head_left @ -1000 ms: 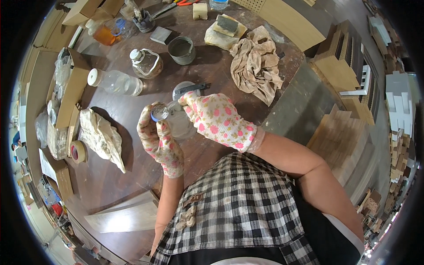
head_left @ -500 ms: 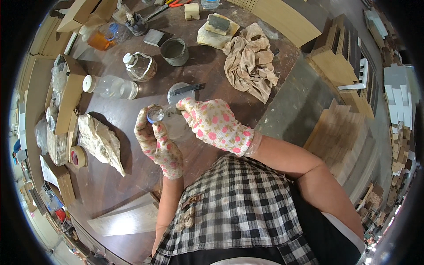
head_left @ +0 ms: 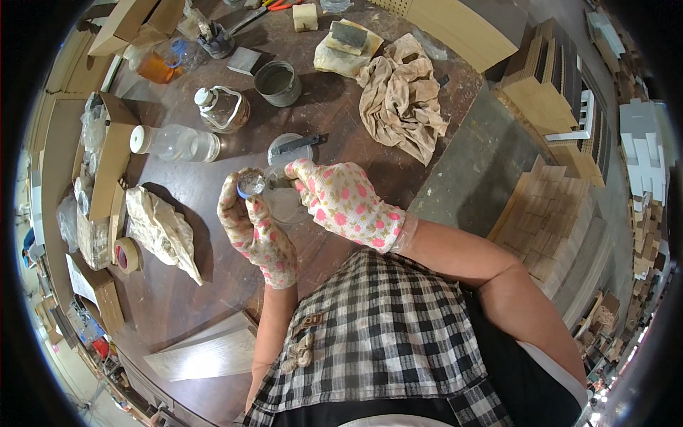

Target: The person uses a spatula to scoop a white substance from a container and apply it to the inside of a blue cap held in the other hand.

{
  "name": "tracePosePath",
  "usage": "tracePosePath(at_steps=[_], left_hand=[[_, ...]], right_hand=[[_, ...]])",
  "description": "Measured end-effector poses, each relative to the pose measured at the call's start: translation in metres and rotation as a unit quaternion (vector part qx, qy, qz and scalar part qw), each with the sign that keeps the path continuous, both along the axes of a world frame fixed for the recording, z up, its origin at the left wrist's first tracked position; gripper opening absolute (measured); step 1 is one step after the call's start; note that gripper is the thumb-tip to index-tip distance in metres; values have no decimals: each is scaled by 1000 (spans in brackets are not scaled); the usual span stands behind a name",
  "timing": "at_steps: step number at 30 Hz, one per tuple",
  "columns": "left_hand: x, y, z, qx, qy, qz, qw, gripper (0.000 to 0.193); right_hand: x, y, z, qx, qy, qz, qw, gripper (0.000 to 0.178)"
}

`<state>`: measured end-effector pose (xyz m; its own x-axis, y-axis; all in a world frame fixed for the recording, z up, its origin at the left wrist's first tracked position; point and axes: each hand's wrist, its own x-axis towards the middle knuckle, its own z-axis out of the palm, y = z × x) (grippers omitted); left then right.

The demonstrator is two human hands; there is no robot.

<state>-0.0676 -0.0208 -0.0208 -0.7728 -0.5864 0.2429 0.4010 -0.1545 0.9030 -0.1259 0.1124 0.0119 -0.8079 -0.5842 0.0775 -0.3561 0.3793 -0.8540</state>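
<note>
My left hand [head_left: 265, 238], in a pink-flowered glove, is closed around a small blue-rimmed bottle cap [head_left: 251, 183] whose inside looks whitish and clear. Level with it, my right hand [head_left: 348, 203] wears a matching glove and pinches the upper part of a clear plastic bottle [head_left: 286, 205]. The bottle tilts between the two hands, its mouth close to the cap. Whether cap and bottle touch, I cannot tell. Just beyond my hands lies a round clear lid [head_left: 273, 158] with a dark flat tool [head_left: 302, 143] across it.
On the brown table [head_left: 213, 299] stand a grey pot [head_left: 278, 84], a handled jug [head_left: 223, 109] and a lying clear bottle [head_left: 176, 143]. A crumpled tan cloth [head_left: 403, 99] is at the far right. Left are a pale cloth [head_left: 162, 231], tape roll [head_left: 126, 255] and cardboard box [head_left: 114, 160].
The view has shifted very slightly. Both hands keep the same hold on the cap and the bottle, almost in the same place.
</note>
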Motion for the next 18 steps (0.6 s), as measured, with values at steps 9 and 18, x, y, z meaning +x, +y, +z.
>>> tracePosePath(at_steps=[9,18], left_hand=[[2,0,2,-12,-24,20,999,46],[0,-3,0,-6,-11,22,1000,45]], right_hand=[[1,-4,-18,-36,17,-40,998,21],[-4,7,-5,-102,-60,-61,991,15]])
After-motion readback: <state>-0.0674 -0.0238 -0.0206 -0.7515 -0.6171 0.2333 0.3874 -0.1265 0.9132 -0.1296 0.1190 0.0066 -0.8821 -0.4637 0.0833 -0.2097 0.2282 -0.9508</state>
